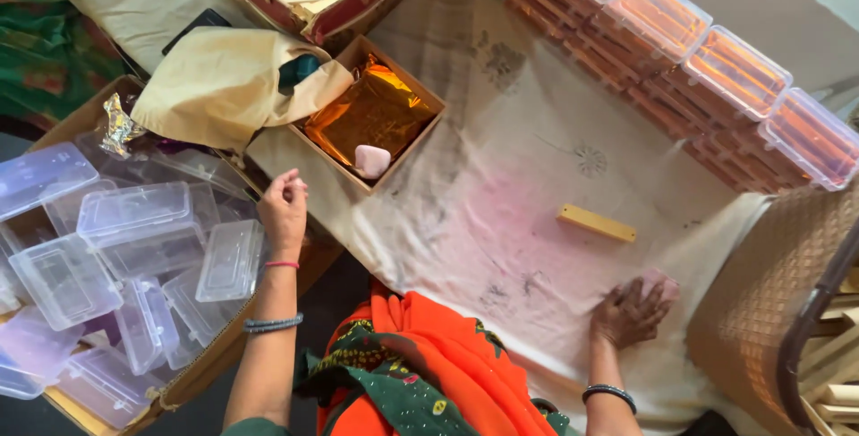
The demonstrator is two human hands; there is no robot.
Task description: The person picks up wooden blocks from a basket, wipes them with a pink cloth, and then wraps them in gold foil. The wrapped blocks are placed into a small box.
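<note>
**Hands apart over the stained cloth**

Near the front edge of the white stained cloth (537, 158), the right hand (632, 311) lies palm down with fingers spread, pressing on a small pink pad (664, 286) that peeks out past the fingertips. Just beyond it, toward the cloth's middle, lies a flat yellow wooden block (597, 223), apart from the hand. At the cloth's left edge the left hand (284, 208) hovers with fingers bunched together; whether it pinches anything I cannot tell. It hangs above the rim of a large cardboard carton (192, 378) heaped with clear plastic lidded boxes (134, 221). Beside it stands a small square cardboard box (420, 127) lined with orange foil, with a pale pink lump (371, 160) inside. Along the far right edge runs a row of clear boxes filled with orange sticks (707, 42).
</note>
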